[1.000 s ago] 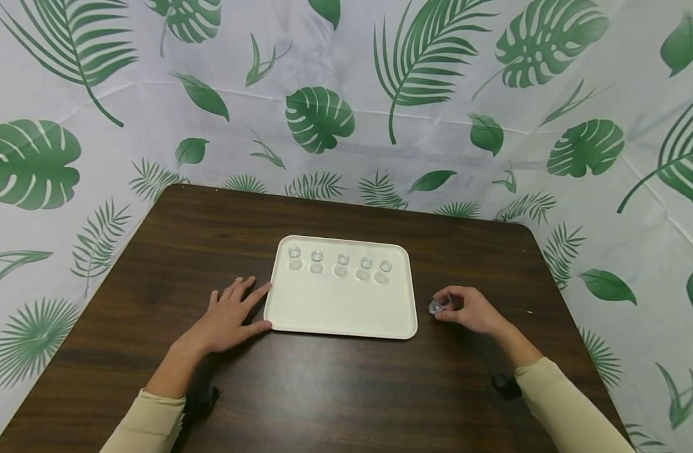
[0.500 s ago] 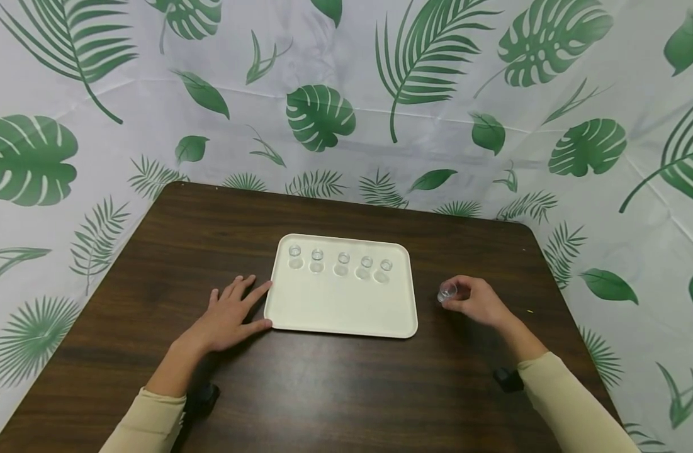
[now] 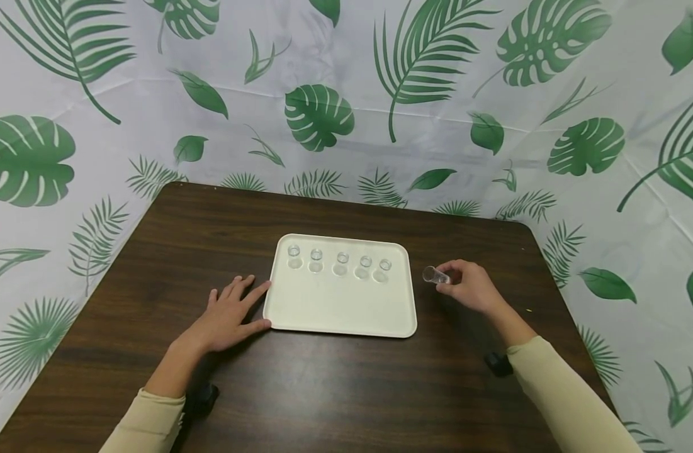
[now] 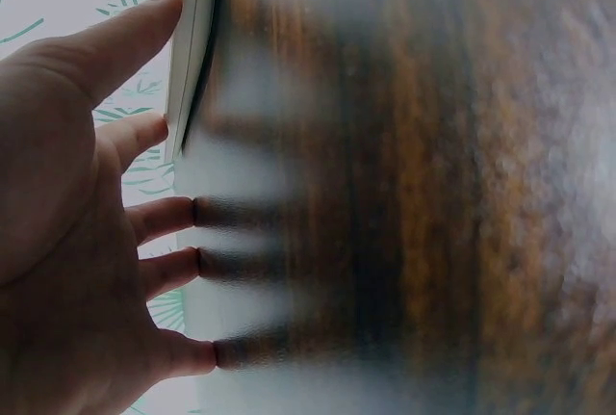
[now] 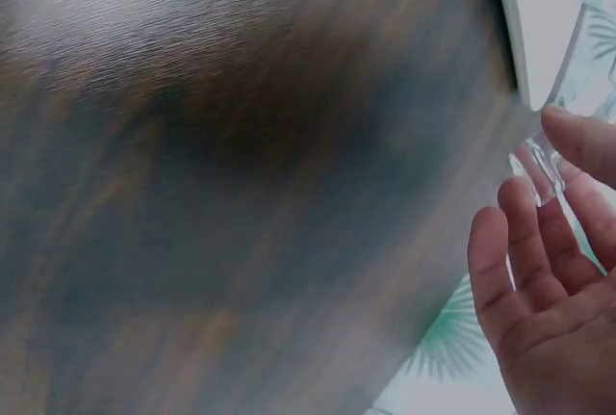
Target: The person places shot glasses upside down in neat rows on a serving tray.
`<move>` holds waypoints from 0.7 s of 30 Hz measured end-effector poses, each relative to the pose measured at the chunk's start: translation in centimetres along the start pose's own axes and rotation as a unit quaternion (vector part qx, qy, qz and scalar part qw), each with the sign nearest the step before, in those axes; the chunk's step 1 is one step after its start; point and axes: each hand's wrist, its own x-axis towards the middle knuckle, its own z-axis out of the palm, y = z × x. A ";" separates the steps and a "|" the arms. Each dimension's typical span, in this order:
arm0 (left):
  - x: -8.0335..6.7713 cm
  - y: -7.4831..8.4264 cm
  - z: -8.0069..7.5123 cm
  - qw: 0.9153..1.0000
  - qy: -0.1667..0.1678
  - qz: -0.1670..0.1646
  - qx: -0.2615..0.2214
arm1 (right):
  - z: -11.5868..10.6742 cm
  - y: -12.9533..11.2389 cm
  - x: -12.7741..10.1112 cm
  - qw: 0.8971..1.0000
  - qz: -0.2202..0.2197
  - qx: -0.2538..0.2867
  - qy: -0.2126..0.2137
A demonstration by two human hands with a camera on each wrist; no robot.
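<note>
In the head view, my right hand (image 3: 471, 286) pinches a small clear shot glass (image 3: 431, 275) between thumb and fingers. The glass is tipped, its mouth turned left toward the tray. The right wrist view shows part of the same shot glass (image 5: 541, 172) behind the thumb. A cream tray (image 3: 340, 308) lies in the middle of the table, and several similar clear glasses (image 3: 343, 258) stand in a row along its far side. My left hand (image 3: 227, 321) rests with spread fingers at the tray's left edge, thumb and forefinger touching the rim.
The dark wood table (image 3: 346, 396) extends around the tray on all sides. Behind and beside it hangs a white cloth (image 3: 238, 138) printed with green leaves. A tiny yellow speck (image 3: 529, 309) lies to the right of the right hand.
My right hand has risen slightly away from me and turned the shot glass, so its mouth now points left. The left hand, the tray and its row of glasses have stayed put.
</note>
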 end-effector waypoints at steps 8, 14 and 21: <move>0.0 0.0 0.0 1.000 0.000 0.002 -0.001 | 0.2 -2.4 1.3 0.997 -0.011 -0.072 -0.010; 0.0 -0.1 0.0 1.000 0.001 0.003 0.003 | 0.7 -4.1 1.8 0.986 -0.063 -0.151 -0.017; 0.0 -0.1 0.0 1.000 0.000 0.003 0.002 | 1.6 -5.0 2.4 0.968 -0.130 -0.216 0.007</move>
